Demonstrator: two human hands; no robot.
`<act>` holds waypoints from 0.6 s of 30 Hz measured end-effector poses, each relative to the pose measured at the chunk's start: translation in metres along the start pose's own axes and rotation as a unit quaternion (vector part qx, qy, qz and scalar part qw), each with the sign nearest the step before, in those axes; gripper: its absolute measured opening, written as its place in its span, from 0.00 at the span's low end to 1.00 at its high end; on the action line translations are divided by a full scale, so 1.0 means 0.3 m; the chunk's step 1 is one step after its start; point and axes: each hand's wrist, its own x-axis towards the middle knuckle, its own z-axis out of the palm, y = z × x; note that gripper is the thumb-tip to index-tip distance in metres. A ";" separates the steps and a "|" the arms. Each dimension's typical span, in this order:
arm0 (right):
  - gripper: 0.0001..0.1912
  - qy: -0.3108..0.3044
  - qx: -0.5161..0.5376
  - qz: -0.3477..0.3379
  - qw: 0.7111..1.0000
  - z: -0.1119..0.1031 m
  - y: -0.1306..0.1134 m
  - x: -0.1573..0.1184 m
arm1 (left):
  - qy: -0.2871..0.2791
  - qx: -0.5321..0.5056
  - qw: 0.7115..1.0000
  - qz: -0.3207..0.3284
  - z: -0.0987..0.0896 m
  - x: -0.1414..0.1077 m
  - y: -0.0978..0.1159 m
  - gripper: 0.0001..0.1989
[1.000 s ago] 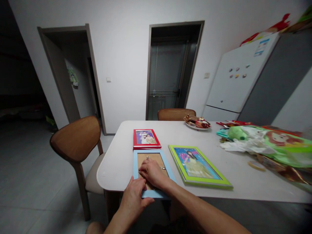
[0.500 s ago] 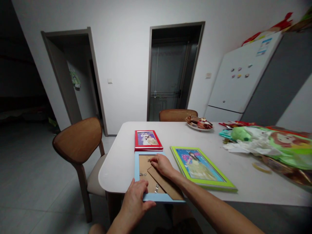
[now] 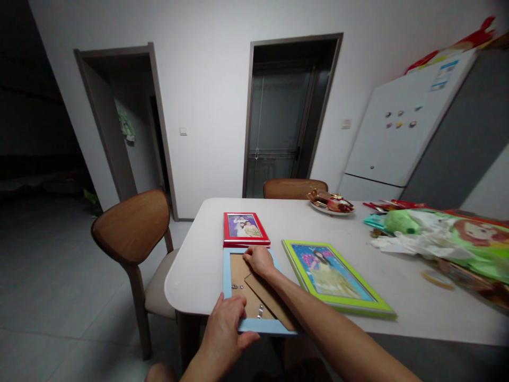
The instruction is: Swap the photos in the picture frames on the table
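A light blue picture frame [image 3: 227, 273] lies face down at the table's near edge, its brown backing board [image 3: 238, 268] and folded-down stand leg [image 3: 270, 298] facing up. Small metal clips hold the board's edges, one on the left [image 3: 237, 287] and one at the bottom [image 3: 260, 311]. My left hand [image 3: 228, 324] grips the near left corner, fingers on top and thumb along the front edge. At the far edge of the backing, my right hand [image 3: 259, 261] is closed, its fingertips pinched over the top clip, which they hide.
A red picture frame [image 3: 226, 229] lies just beyond the blue one. To the right is a green picture frame [image 3: 358, 291]. Farther right are a tape roll [image 3: 437, 279], crumpled bags [image 3: 441, 246] and a filled plate [image 3: 334, 212]. A wooden chair [image 3: 133, 225] stands left.
My right fingertips have closed over the top clip, which was partly visible before. My left hand keeps its hold on the corner. The whole view has shifted slightly.
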 end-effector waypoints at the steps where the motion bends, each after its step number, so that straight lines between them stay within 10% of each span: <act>1: 0.07 -0.001 0.001 -0.002 1.000 0.003 0.001 -0.001 | 0.001 0.000 1.000 0.002 0.001 0.000 -0.001 0.23; 18: 0.11 0.053 0.110 -0.009 0.993 -0.054 0.030 -0.014 | -0.010 0.031 0.999 -0.008 -0.010 -0.005 0.020 0.20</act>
